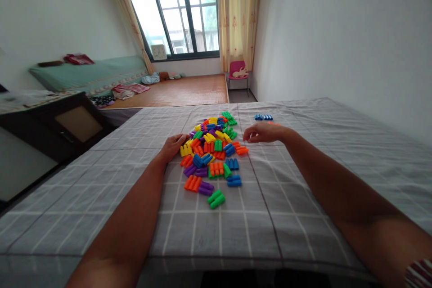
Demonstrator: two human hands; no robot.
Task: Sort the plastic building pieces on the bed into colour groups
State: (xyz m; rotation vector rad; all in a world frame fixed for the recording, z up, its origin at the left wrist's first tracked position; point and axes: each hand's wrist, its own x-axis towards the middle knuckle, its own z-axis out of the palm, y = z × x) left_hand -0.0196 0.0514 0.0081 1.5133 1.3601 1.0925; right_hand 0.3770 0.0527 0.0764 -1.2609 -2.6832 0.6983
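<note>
Plastic building blocks shaped like joined tubes lie in a loose pile [209,137], in orange, yellow, green, blue and purple. Against the pile's left edge rests my left hand [174,143], its fingers stretched out beside a yellow block [185,150]. My right hand [259,132] hovers just right of the pile with fingers loosely bent and apart, and nothing shows in them. Beyond it lie blue blocks [263,117], and an orange block [274,123] is partly hidden behind the hand. Closest to me lies a green block [216,199].
A grey checked cloth [290,234] covers the surface under the blocks. Farther off are a low bed with a brown mat [189,90], a pink chair [238,70] and a window [175,18]. A dark cabinet [64,126] stands at the left.
</note>
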